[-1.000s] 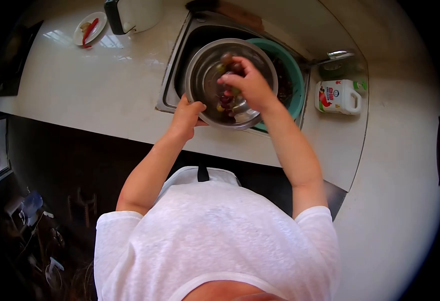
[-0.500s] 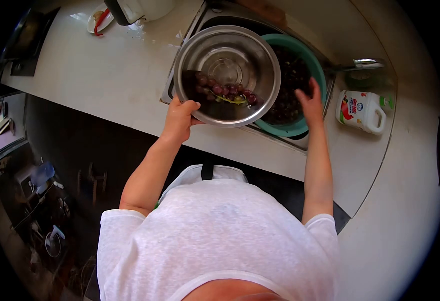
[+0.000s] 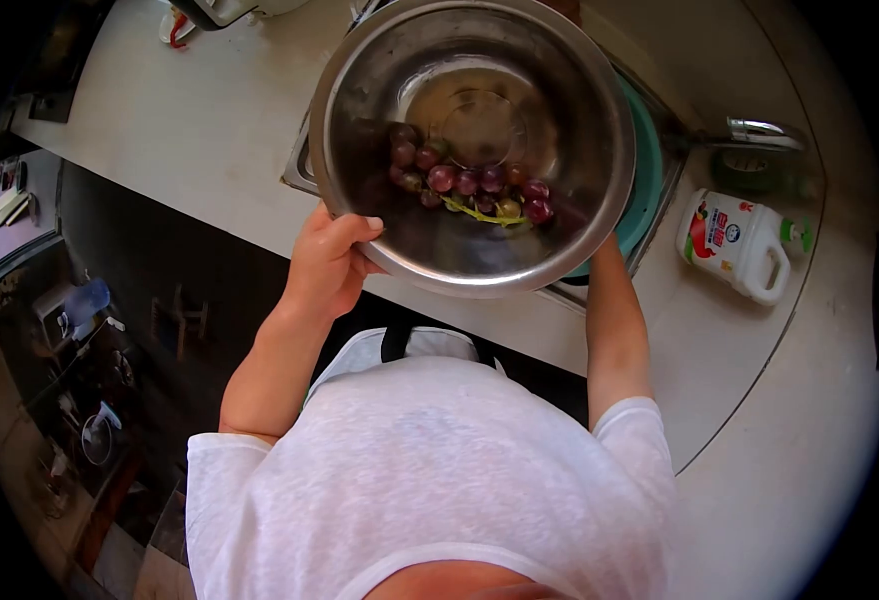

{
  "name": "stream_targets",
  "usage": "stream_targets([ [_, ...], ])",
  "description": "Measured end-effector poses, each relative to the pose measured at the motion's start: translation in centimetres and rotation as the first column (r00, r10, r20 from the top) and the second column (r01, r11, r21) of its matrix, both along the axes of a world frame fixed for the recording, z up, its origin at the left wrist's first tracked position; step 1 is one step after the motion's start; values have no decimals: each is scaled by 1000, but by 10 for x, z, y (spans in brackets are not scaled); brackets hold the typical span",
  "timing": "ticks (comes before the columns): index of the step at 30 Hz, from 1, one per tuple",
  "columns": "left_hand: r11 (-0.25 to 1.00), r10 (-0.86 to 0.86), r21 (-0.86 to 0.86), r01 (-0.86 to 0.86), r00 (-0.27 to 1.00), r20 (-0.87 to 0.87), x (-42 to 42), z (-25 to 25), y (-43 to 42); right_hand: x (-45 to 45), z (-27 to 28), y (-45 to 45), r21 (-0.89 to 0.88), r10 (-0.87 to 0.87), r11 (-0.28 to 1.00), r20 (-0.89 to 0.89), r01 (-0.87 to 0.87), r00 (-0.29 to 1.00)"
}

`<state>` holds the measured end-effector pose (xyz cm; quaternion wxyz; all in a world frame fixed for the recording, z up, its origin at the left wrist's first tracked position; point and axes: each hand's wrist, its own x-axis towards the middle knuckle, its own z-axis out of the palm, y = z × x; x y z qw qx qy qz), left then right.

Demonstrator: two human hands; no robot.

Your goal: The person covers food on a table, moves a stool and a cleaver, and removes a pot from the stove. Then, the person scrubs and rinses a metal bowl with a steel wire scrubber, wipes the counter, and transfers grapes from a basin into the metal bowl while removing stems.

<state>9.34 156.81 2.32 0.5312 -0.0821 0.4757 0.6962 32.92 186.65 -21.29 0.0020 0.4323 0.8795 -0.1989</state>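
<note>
My left hand grips the lower left rim of a large stainless steel bowl, thumb over the edge. The bowl is raised and tilted towards me. A bunch of dark red grapes with a green stem lies along its near side. My right forearm reaches up behind the bowl's right side, and the right hand itself is hidden there, so its fingers do not show. Behind the bowl, a strip of the green basin is visible in the sink; its contents are covered.
A white jug-shaped bottle with a green cap stands on the counter at the right. A faucet is at the sink's right. On the far left of the pale counter sits a small plate with a red chili.
The steel bowl has come up closer to the camera and now covers most of the green basin. My right hand, earlier open over the basin, has gone behind the bowl.
</note>
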Motion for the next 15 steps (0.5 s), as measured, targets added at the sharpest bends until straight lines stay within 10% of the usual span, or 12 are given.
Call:
stream_targets([
  [3, 998, 63, -16, -64, 998, -8, 5, 2, 3, 10, -25, -3, 149, 171, 971, 122, -188, 978],
  [4, 999, 54, 0, -54, 999, -6, 5, 0, 2, 2, -13, -23, 61, 112, 992, -89, -107, 990],
  [15, 983, 94, -143, -112, 987, -129, -13, -35, -6, -12, 59, -33, -84, 43, 996, 23, -41, 999],
])
